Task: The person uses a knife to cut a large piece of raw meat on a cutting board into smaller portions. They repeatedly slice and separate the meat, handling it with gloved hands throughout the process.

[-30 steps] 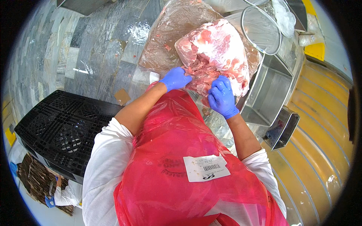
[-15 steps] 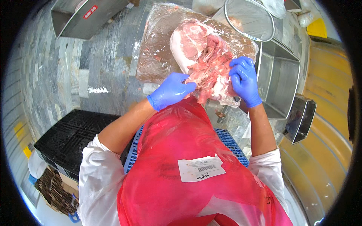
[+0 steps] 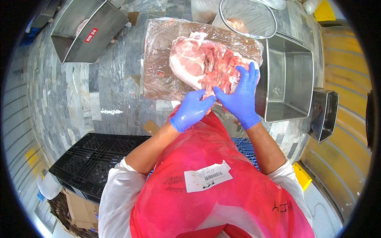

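A large cut of raw meat (image 3: 186, 59), pale fat and rind on its left and ragged red flesh on its right, lies on a plastic-wrapped board (image 3: 156, 75). My left hand (image 3: 192, 110), in a blue glove, pinches a loose strip of meat (image 3: 209, 89) at the near edge of the cut. Spread over the right end of the cut is my right hand (image 3: 243, 95), also gloved in blue. Its fingers are stretched out on the flesh, and its thumb points toward the left hand's fingertips. The underside of the cut is hidden.
Beside the board on the right stands a deep steel tub (image 3: 289, 79), with a smaller steel bin (image 3: 323, 115) past it. A round-rimmed clear bag (image 3: 248, 20) holds pale pieces behind the board. Another steel tub (image 3: 85, 35) is far left; a black pallet (image 3: 99, 158) lies near left.
My right hand has opened from a closed grip and now lies spread on the meat, nearer my left hand. My left hand has shifted slightly right and nearer. The whole view has also shifted.
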Action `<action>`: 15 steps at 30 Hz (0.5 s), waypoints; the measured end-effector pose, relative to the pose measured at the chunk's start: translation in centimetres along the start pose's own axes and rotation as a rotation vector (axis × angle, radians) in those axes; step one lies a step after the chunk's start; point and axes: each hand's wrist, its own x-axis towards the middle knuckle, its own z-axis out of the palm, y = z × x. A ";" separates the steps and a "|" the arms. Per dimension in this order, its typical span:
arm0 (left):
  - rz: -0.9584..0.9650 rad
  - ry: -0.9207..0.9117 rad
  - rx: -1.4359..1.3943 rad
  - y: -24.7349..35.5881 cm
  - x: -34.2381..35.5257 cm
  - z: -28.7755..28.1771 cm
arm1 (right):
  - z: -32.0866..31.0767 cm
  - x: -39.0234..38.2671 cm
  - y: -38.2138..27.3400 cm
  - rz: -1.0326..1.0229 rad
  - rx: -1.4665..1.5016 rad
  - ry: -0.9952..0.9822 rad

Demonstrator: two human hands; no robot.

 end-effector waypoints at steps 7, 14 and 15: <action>0.023 -0.039 -0.002 0.6 -0.3 0.8 | -0.3 1.6 1.6 -0.010 0.061 -0.099; 0.117 -0.066 0.068 0.7 0.2 0.7 | -1.7 4.1 2.7 0.013 0.166 -0.183; 0.143 -0.057 0.089 0.8 0.3 0.7 | -2.3 4.4 2.8 0.067 0.235 -0.226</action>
